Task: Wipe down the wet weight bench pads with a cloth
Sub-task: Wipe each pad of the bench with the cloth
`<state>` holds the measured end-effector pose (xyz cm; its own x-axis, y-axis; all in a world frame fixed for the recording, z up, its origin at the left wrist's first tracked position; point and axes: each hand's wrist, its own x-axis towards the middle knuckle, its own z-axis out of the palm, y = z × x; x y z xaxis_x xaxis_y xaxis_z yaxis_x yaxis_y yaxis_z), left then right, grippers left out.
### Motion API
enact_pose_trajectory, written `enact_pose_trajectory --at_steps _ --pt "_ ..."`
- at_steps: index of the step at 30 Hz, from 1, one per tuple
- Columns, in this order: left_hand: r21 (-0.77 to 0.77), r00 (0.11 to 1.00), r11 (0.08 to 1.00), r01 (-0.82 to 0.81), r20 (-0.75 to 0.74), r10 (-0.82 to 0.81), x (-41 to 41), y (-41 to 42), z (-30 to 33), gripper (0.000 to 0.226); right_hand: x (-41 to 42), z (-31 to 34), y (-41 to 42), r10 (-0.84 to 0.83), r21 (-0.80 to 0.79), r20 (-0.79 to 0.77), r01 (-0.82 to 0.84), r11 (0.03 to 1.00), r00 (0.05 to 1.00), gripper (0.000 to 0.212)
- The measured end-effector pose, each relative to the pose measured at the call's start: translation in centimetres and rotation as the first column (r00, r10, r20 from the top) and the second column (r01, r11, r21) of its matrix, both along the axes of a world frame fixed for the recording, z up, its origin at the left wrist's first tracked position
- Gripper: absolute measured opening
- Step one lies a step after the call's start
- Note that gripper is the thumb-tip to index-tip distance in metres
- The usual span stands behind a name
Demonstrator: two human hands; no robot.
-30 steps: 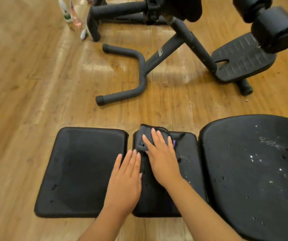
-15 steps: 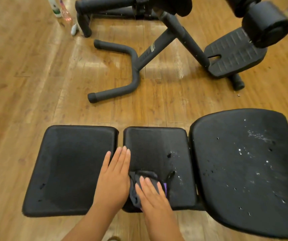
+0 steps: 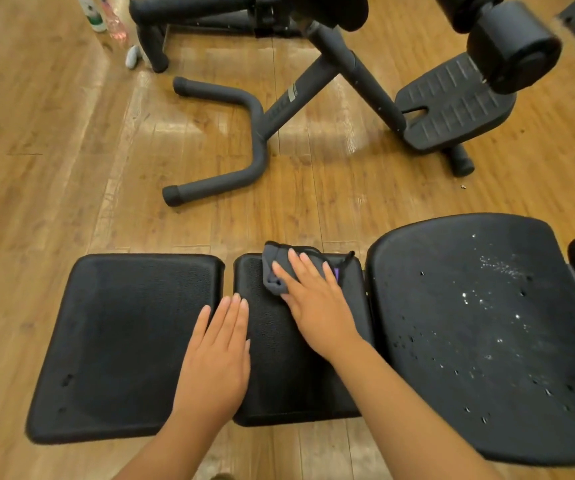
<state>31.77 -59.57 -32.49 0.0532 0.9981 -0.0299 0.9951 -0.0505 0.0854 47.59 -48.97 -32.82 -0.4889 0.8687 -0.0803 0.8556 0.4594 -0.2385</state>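
Three black bench pads lie side by side below me. My right hand (image 3: 314, 303) presses a dark grey cloth (image 3: 274, 268) flat onto the far edge of the narrow middle pad (image 3: 275, 358). My left hand (image 3: 216, 355) lies flat, fingers together, across the gap between the left pad (image 3: 123, 341) and the middle pad. The large right pad (image 3: 480, 327) is speckled with water drops. A few small marks show near the left pad's front edge.
Black tubular frame (image 3: 258, 147) and a ribbed footplate (image 3: 452, 105) of another machine stand on the wooden floor beyond the pads. A round black roller pad (image 3: 511, 46) hangs at the top right. Bottles (image 3: 102, 13) stand at the top left.
My right hand has pushed the cloth from the near edge of the middle pad up to its far edge. My left hand stays flat in the same place.
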Motion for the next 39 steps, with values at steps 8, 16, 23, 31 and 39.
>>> enact_pose_trajectory --at_steps 8,16,23,31,39 --pt "-0.010 1.000 1.000 -0.001 -0.002 0.001 0.0 -0.3 -0.1 0.053 2.4 -0.7 -9.8 -0.082 0.011 -0.033 0.083 0.997 0.996 0.053" --pt "0.000 1.000 1.000 0.010 -0.007 -0.010 0.0 -0.2 -0.2 0.055 6.0 -0.9 -13.0 -0.030 -0.017 -0.061 0.029 0.999 0.998 0.062" --pt "0.011 1.000 1.000 0.011 0.009 -0.011 0.0 0.0 -0.4 0.058 5.4 0.0 -2.2 -0.153 -0.005 -0.011 0.152 0.988 0.988 0.053" --pt "0.006 1.000 1.000 0.013 0.010 -0.013 -0.2 -0.1 -0.4 0.058 3.7 0.7 0.8 -0.233 -0.047 -0.020 0.232 0.972 0.972 0.051" --pt "0.009 1.000 1.000 0.020 0.003 -0.020 -0.1 0.4 -0.3 0.054 5.5 0.6 -11.1 -0.218 -0.131 -0.040 0.211 0.969 0.975 0.051"
